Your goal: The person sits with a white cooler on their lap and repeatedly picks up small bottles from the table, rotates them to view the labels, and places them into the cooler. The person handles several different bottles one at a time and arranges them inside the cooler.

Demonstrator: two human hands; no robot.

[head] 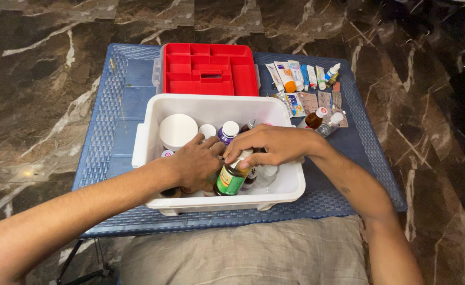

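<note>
I see my right hand (274, 145) gripping a green bottle (230, 178) and my left hand (195, 162) curled among bottles, cramped inside the bin (290, 184) near the surface's (111, 132) near edge.

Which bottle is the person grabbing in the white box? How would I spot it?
Find the white box on the blue table. Near its front wall, under the right hand, stands a bottle. Unlike the white-capped bottles behind it, it has a green label.

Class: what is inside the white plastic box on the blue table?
Inside the white box: a round white jar, a purple bottle, a green-labelled amber bottle under the right hand. The left hand hides more.
</note>
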